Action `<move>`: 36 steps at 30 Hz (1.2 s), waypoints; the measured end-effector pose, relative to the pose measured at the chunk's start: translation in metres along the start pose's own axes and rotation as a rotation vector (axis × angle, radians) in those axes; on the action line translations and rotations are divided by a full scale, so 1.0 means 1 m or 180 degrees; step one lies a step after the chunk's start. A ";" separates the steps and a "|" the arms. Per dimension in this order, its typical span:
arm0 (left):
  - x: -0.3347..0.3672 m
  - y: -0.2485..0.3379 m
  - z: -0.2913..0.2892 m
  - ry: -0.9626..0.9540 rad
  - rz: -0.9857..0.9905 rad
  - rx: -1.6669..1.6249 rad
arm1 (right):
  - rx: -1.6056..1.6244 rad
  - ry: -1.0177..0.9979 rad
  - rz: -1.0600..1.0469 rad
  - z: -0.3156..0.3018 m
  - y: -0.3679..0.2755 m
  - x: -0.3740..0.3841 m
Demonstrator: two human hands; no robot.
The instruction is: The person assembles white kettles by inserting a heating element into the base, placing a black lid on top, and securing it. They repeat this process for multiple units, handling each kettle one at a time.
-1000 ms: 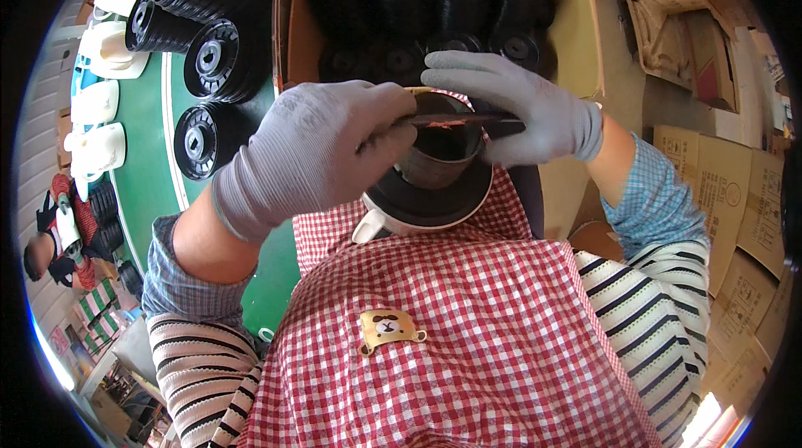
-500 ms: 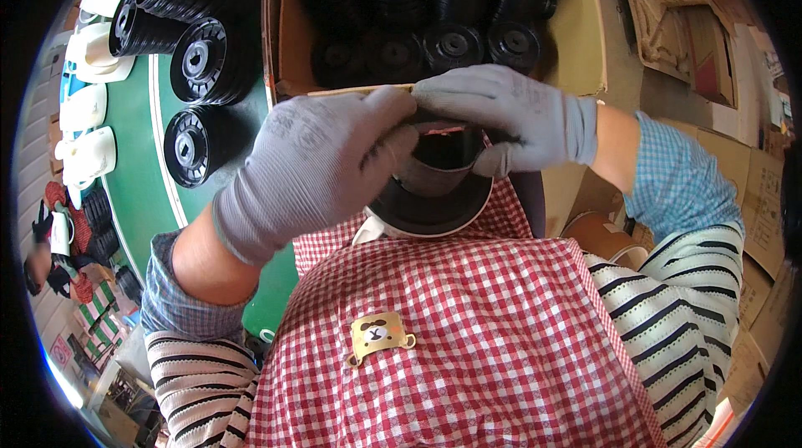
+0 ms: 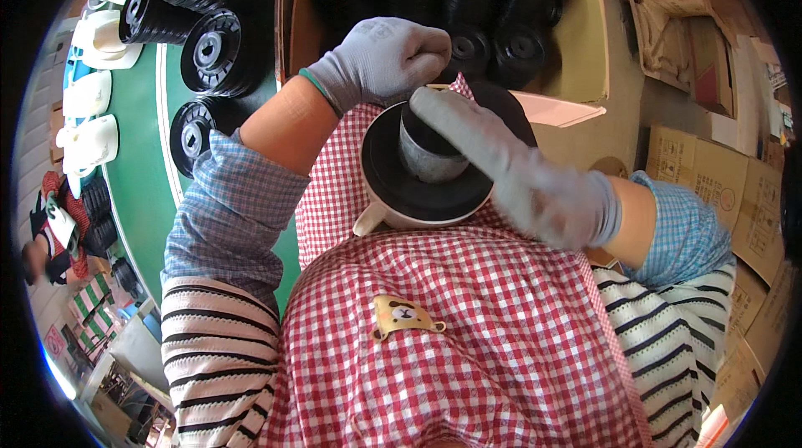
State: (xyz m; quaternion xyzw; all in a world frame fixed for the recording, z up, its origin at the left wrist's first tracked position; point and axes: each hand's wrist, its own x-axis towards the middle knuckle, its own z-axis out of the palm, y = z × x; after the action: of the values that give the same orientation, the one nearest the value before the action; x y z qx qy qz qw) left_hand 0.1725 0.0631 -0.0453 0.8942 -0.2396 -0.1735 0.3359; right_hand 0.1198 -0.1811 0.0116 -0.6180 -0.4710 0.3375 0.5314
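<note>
In my lap sits a round white vessel (image 3: 468, 216) with a short white arm at its left. A wide black disc (image 3: 430, 193) fills its top, and a dark grey cylinder (image 3: 424, 162) stands up from the middle. My gloved right hand (image 3: 535, 180), partly blurred, reaches across it, fingers stretched out and touching the cylinder's upper rim. My gloved left hand (image 3: 388, 59) is raised beyond the vessel at the carton's near edge, fingers curled closed; whatever may be in them is hidden. Another black round part (image 3: 504, 105) shows behind my right hand.
A cardboard carton (image 3: 576, 47) ahead holds several stacks of black discs. More black disc stacks (image 3: 213, 47) and white housings (image 3: 96, 139) stand on the green table (image 3: 138, 151) at left. Brown cartons (image 3: 702, 164) are at right. Another person (image 3: 63, 226) is at far left.
Both hands were around the cylinder. My left hand has lifted off it, away toward the carton; my right hand has swung lower, across the cylinder.
</note>
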 end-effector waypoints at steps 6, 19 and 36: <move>-0.063 0.074 -0.005 0.1840 0.1331 0.0608 | 0.1942 0.0128 -0.0099 -0.006 0.016 -0.001; -0.041 0.144 0.070 0.1340 0.1351 0.0652 | -0.0885 0.0799 -0.1052 -0.060 0.070 0.079; -0.088 0.023 0.043 0.1010 0.2105 -0.4555 | -0.2451 0.1179 0.0497 -0.033 0.045 0.002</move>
State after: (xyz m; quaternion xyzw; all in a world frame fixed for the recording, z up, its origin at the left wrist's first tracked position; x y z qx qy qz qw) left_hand 0.0722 0.0738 -0.0466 0.3588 -0.2721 -0.0474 0.8916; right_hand 0.1606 -0.1898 -0.0253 -0.8550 -0.4111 0.0598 0.3105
